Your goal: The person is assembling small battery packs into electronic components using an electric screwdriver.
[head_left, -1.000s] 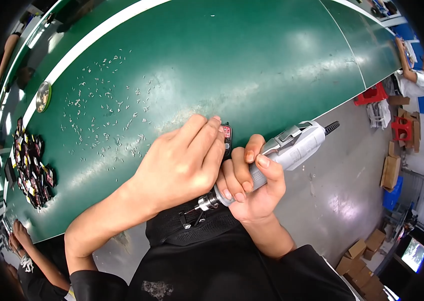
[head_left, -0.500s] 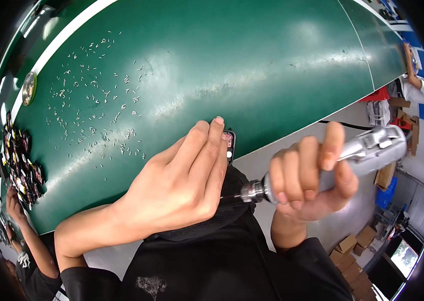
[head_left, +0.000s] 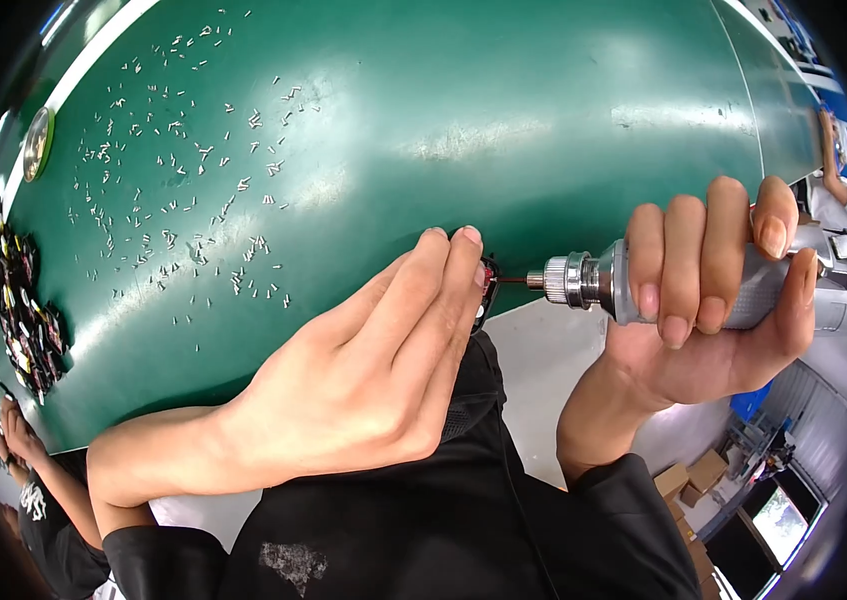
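Right hand (head_left: 711, 335) is wrapped around a grey power driver (head_left: 571, 280), fingers curled over its barrel, with the thin bit (head_left: 515, 280) pointing left and its tip at the face of a small black-and-red piece (head_left: 490, 288). Near the edge of the green table (head_left: 443, 80), the left hand (head_left: 358, 370) holds that piece, fingers straight and together, thumb hidden. Metal pins (head_left: 261, 243) lie scattered farther left, beside a heap of dark parts (head_left: 21, 300).
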The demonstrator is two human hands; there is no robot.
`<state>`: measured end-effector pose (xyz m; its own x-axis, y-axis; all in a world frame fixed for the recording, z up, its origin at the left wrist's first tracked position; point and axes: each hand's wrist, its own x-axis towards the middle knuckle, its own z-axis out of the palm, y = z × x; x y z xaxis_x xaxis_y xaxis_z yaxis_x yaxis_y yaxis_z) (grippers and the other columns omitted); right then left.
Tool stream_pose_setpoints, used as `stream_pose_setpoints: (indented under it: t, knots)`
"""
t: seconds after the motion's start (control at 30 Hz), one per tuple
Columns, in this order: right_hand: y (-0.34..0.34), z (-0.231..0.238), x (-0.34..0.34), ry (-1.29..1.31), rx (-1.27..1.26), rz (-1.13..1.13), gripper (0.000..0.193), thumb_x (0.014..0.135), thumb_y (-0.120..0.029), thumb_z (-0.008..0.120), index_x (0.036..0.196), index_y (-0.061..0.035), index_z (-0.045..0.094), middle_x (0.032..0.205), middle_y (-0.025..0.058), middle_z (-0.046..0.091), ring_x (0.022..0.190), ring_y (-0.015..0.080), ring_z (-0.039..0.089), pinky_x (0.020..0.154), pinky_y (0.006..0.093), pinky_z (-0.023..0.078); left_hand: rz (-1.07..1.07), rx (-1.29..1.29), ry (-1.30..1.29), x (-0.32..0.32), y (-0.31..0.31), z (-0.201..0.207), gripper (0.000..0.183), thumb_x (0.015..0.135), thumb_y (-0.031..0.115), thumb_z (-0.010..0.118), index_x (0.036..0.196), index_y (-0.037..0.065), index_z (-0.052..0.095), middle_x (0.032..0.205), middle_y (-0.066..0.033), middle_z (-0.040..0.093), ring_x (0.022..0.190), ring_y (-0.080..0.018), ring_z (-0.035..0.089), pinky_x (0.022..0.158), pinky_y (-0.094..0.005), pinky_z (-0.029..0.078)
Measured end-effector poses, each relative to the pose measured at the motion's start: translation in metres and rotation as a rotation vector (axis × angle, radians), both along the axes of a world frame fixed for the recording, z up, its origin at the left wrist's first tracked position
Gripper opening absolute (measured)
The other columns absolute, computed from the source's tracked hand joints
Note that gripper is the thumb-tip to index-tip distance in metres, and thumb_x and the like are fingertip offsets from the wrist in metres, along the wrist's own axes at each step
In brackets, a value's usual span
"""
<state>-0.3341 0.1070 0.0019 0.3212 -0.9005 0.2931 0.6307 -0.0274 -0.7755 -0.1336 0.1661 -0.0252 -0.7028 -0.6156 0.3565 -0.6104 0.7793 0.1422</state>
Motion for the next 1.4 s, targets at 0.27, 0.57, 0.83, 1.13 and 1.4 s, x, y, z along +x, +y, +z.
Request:
stream_pose_setpoints:
  t: [0.27,0.57,0.83,1.13,1.4]
  knots:
    - [0.002,0.004,0.005,0.109,-0.016,0.029,0.019,0.095,-0.026,0.04,0.089,-0.0083,0.045,0.059,0.0005,0.041,0.045,0.0099,0.04,0.051,0.0269,0.039,-0.009,-0.015,0.049,0.0,0.0,-0.005,0.04,0.054,0.0,0.06,0.091,-0.016,0.063,0.102,-0.0272,0.061,0.09,-0.0333,0.061,0.075,-0.0347,0.056]
    - [-0.005,0.007,0.018,0.28,-0.172,0.118,0.018,0.094,-0.025,0.041,0.085,-0.0092,0.041,0.056,-0.0004,0.04,0.039,0.0082,0.035,0.046,0.0253,0.037,-0.051,-0.031,0.088,0.002,-0.003,-0.01,0.04,0.059,-0.002,0.062,0.096,-0.016,0.062,0.112,-0.0268,0.057,0.093,-0.0334,0.057,0.07,-0.035,0.055]
    - [0.0,0.009,0.038,0.134,-0.219,0.203,0.019,0.088,-0.021,0.053,0.079,-0.0075,0.044,0.052,-0.0008,0.041,0.037,0.0082,0.035,0.041,0.0249,0.036,-0.015,-0.004,0.105,0.017,0.001,-0.002,0.039,0.066,0.003,0.062,0.101,-0.014,0.06,0.11,-0.023,0.057,0.1,-0.0305,0.056,0.075,-0.0333,0.055]
    - [0.019,-0.003,0.024,-0.369,-0.008,0.112,0.016,0.088,-0.014,0.057,0.085,-0.0068,0.044,0.046,-0.0006,0.042,0.033,0.0077,0.039,0.037,0.0209,0.04,0.45,0.057,0.215,0.119,0.061,0.034,0.048,0.067,-0.001,0.067,0.114,-0.004,0.057,0.115,-0.017,0.059,0.103,-0.034,0.056,0.085,-0.04,0.05]
    - [0.024,-0.027,0.039,-0.412,0.199,0.016,0.012,0.093,-0.015,0.045,0.087,-0.0067,0.039,0.051,-0.0008,0.034,0.037,0.0079,0.032,0.041,0.0236,0.036,1.375,-0.225,-0.134,0.286,0.102,0.033,0.034,0.091,0.005,0.05,0.124,-0.001,0.052,0.129,-0.0192,0.051,0.121,-0.035,0.044,0.103,-0.042,0.035]
